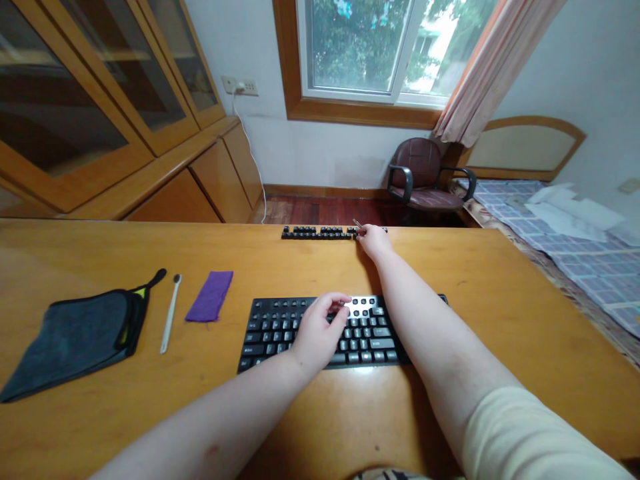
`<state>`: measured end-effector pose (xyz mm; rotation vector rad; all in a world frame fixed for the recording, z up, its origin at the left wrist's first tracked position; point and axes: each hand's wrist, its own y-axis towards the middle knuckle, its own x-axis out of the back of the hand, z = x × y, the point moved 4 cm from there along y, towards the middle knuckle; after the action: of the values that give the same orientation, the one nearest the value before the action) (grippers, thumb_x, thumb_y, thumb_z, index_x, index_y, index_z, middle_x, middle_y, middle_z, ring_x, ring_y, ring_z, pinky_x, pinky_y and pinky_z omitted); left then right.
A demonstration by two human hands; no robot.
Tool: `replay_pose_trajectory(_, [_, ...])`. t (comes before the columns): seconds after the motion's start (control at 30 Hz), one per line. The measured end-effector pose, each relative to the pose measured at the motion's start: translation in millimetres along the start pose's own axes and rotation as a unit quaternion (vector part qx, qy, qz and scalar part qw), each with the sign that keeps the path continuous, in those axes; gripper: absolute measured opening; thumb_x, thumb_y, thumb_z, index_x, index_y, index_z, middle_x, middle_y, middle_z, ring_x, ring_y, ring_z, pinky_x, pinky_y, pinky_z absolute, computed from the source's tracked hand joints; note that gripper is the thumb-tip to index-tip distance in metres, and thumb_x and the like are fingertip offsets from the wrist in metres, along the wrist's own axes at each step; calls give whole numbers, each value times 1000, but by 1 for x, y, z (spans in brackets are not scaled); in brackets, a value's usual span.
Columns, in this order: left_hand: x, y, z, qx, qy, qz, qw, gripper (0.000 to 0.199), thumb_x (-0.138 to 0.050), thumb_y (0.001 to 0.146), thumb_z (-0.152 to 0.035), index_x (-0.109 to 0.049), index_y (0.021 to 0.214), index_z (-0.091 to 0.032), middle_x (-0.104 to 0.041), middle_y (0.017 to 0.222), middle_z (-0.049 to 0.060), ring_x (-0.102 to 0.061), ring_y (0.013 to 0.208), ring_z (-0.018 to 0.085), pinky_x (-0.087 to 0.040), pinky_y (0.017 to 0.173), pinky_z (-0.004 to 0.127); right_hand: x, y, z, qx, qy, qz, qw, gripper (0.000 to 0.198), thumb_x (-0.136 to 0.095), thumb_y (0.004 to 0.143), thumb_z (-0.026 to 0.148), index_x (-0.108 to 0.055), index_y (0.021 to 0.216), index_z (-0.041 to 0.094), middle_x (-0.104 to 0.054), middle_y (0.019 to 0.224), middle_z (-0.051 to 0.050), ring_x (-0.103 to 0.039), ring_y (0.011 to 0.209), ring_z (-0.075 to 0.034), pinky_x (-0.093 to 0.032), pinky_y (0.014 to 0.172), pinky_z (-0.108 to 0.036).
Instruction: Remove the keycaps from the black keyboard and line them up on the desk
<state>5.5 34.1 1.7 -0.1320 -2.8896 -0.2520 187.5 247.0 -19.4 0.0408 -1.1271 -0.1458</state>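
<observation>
A black keyboard [383, 343] lies on the wooden table in front of me. Its two upper rows show bare key stems; the lower rows carry keycaps. My left hand [320, 330] hovers over the keyboard's middle, thumb and fingers curled into a pinch; whatever is between the fingertips is too small to make out. Stretched to the table's far edge, my right hand [374, 241] grips a thin metal tool [357, 223] whose tip pokes up past the fingers. Loose black keycaps [315, 233] stand in two rows there, partly hidden by that hand. My right forearm covers the keyboard's right part.
Left of the keyboard lie a purple cloth [210, 297], a white toothbrush [171, 313] with dark bristles, and a folded dark grey cloth [85, 333] with a black loop. Beyond the table stand a maroon office chair [420, 167], glass-door cabinets [150, 133] and a bed [565, 233].
</observation>
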Motion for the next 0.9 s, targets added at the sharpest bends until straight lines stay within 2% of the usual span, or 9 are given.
replay_pose_trajectory(0.47, [0,0,2,3,-9,-1,1000,14,-55,82,-21,-62,93,-19,-65,91,4,-61,84,16,-47,81,29,-1,-1,4,22,-2,1,1000,20,-59,75,24,-69,92,24,-68,94,-4,-61,85,-18,-45,77,-27])
replay_pose_trajectory(0.9, [0,1,-1,0,-2,-2,1000,13,-54,82,-20,-63,92,-19,-65,88,3,-61,82,16,-47,78,29,-2,0,6,34,-9,13,999,23,-58,76,21,-68,96,24,-67,99,-4,-60,90,-18,-45,80,-26])
